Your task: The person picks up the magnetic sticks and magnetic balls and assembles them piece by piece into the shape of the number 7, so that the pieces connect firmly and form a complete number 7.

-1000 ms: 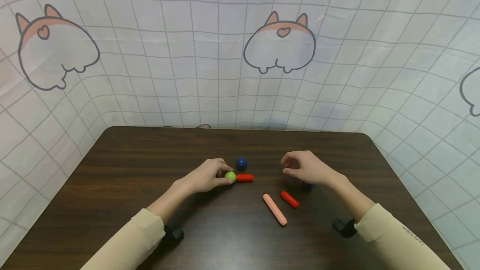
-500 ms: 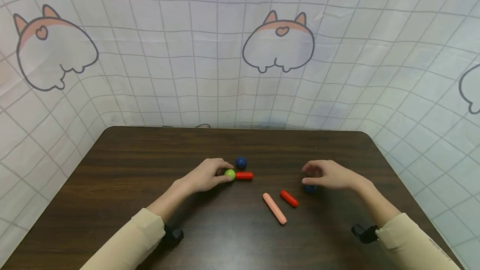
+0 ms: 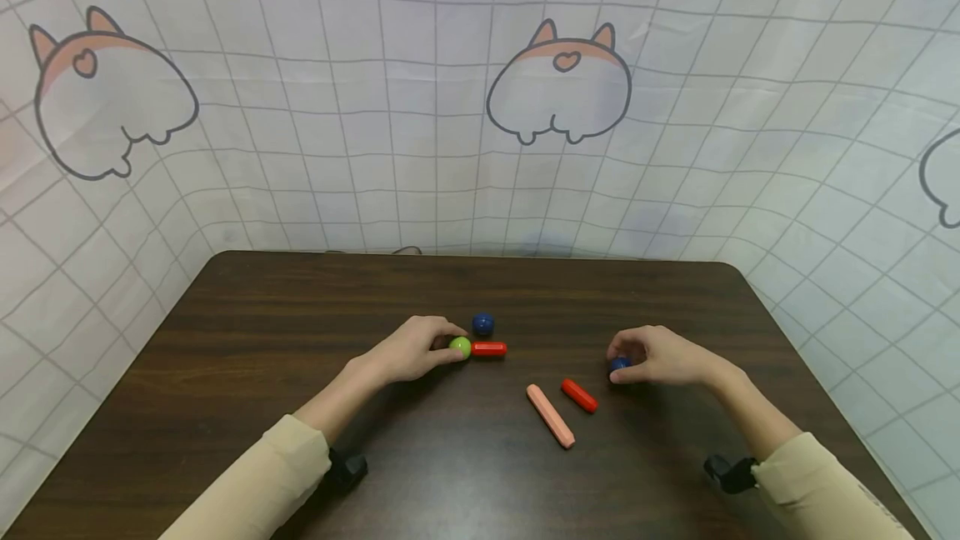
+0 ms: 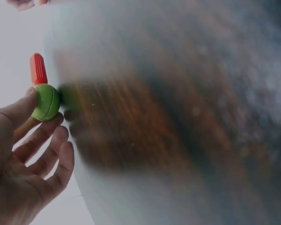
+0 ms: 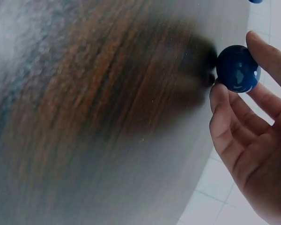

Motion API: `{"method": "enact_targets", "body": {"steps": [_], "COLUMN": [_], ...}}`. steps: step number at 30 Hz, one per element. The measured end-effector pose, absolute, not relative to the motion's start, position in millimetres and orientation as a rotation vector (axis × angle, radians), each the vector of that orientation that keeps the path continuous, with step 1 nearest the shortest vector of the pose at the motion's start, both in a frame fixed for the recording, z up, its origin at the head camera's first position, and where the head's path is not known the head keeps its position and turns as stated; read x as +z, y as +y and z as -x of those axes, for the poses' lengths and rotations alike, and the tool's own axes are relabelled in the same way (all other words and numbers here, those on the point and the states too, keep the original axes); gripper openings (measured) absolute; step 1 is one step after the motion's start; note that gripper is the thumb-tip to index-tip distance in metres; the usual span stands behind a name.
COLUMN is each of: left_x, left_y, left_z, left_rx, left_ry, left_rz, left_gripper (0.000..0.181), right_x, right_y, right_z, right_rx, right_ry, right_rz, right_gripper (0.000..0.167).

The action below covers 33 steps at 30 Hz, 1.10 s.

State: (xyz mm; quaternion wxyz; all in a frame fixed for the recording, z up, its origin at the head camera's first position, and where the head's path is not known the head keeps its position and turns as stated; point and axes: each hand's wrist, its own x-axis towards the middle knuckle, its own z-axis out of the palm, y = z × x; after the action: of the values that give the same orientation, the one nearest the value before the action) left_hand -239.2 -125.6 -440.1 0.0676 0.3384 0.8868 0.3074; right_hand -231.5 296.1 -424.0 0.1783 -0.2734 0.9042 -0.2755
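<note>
A green ball (image 3: 461, 347) is pinched between thumb and fingers of my left hand (image 3: 411, 350); the left wrist view shows the green ball (image 4: 47, 102) with a red stick (image 4: 38, 69) at its far side. In the head view that red stick (image 3: 489, 349) lies against the ball's right. My right hand (image 3: 667, 357) has thumb and fingers round a blue ball (image 3: 619, 364) on the table. The right wrist view shows the blue ball (image 5: 237, 69) between the thumb and curled fingers of the right hand (image 5: 257, 136).
Another blue ball (image 3: 483, 324) sits just behind the red stick by my left hand. Between the hands lie a pink stick (image 3: 551, 416) and a second red stick (image 3: 580, 396), both slanted, on the dark wooden table (image 3: 315, 290). A patterned curtain (image 3: 360, 132) hangs behind.
My right hand has moved right and down to the blue ball, and its fingers have closed round it. The left hand has stayed on the green ball.
</note>
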Motion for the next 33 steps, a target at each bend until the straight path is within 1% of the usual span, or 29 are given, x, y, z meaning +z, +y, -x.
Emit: {"method": "enact_targets", "body": {"steps": [9, 26, 33], "left_x": [-439, -442, -443], "left_y": [-127, -128, -128], "left_z": [238, 240, 240], "left_rx": [0.932, 0.91, 0.908], "left_ry": [2.672, 2.689, 2.698], "left_rz": [-0.994, -0.987, -0.975], "left_gripper": [0.034, 0.032, 0.03], "right_x": [-426, -427, -428], "right_y": [282, 250, 239], "right_z": [240, 254, 254], "right_rx": [-0.793, -0.795, -0.85], "right_ry": [2.575, 2.603, 2.596], "right_rz": [0.734, 0.818, 0.82], "right_gripper": [0.028, 0.029, 0.028]}}
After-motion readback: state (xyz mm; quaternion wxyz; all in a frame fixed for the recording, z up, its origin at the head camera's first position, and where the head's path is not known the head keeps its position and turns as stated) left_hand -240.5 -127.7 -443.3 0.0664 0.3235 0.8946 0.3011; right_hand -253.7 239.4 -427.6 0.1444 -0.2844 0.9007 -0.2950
